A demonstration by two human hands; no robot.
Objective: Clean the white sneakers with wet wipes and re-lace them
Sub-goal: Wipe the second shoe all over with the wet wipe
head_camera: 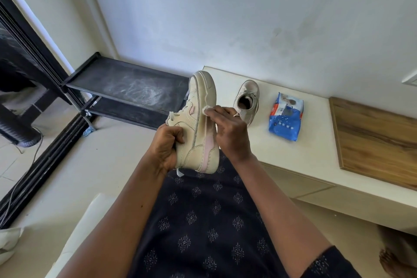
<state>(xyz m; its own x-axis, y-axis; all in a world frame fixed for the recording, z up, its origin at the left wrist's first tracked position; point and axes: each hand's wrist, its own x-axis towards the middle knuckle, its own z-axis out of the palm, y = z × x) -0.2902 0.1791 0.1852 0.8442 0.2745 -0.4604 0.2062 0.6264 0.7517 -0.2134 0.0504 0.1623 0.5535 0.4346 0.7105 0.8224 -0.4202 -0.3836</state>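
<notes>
1. Sneaker (198, 124) held up between both hands, toe pointing away, its sole turned toward the right hand (230, 133).
2. The left hand (167, 144) grips the sneaker near its opening, fingers curled round the upper.
3. The right hand pinches a small wet wipe (206, 109) against the sole's edge.
4. The second sneaker (247, 99) stands on the white surface (304, 153) just beyond the right hand.
5. A blue wipes pack (286, 117) lies on the surface, further right of that hand.
6. A black shoe rack (126, 88) stands beyond the left hand.
</notes>
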